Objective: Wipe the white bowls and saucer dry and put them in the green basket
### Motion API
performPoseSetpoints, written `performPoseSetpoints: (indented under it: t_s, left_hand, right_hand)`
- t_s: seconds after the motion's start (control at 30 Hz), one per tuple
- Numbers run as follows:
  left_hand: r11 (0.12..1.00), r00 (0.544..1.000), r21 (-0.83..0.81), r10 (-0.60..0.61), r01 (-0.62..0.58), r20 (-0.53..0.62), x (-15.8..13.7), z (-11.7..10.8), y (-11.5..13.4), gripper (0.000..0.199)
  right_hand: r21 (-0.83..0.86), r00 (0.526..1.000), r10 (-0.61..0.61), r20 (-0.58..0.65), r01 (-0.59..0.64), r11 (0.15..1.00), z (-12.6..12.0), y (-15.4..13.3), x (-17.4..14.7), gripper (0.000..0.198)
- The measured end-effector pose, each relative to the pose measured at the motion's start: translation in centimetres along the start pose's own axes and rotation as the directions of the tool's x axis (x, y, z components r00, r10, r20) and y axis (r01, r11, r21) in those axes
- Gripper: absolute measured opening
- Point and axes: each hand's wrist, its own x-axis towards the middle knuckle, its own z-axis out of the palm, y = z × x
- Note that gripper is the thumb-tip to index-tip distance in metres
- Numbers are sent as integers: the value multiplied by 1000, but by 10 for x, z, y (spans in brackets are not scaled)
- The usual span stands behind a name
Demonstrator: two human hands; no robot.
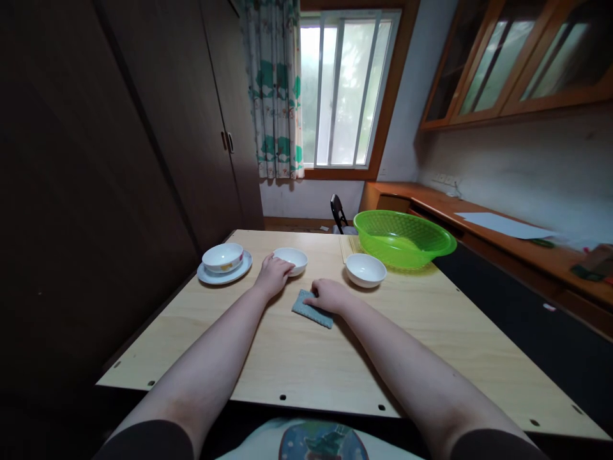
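Observation:
My left hand [274,276] grips the near left rim of a white bowl [297,258], its thumb reaching over the edge and the other fingers partly hidden. The bowl stands upright on the table. My right hand [330,296] is closed on a folded grey-blue cloth [311,312] that lies flat on the wood just in front of the bowl. A second white bowl [366,271] sits to the right, beyond my right hand. On the left, another bowl [223,258] with coloured marks on its side rests on a white plate [211,277].
A large green plastic basin [405,239] stands at the table's far right, with pale chopsticks [345,248] beside it. The light wooden table [297,364] has slots along its near edge. Dark wardrobe doors [158,128] rise on the left; a chair [339,214] is behind.

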Motion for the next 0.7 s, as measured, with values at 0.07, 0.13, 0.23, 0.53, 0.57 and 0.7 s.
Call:
performPoseSetpoints:
  t_s: [0.07, 0.13, 0.23, 0.53, 0.57, 0.7]
  left_hand:
    - [1000, 1000, -9, 5, -5, 6, 0, 3, -3, 22]
    - [1000, 1000, -15, 7, -7, 14, 0, 5, -7, 21]
    - [1000, 999, -22, 2, -2, 32, 1, 8, -11, 21]
    - [996, 994, -80, -34, 42, 103, 1, 5, -9, 23]
    - [994, 996, -98, -42, 50, 84, 0, 4, -9, 26]
    - [960, 959, -118, -264, 252, -102, 1, 1, -13, 43]
  right_hand:
    - [16, 998, -59, -3, 59, 998, 1, -2, -1, 38]
    - [32, 994, -106, -26, 106, 994, 3, -3, 0, 32]
    - [77, 991, -118, -64, 122, 990, 6, -4, 0, 29]
    - [253, 995, -69, -78, 87, 964, 9, -3, 0, 36]
    - [248, 994, -71, -80, 89, 965, 9, -3, 0, 36]
    - [156, 999, 13, -46, -6, 988, 1, -1, -1, 42]
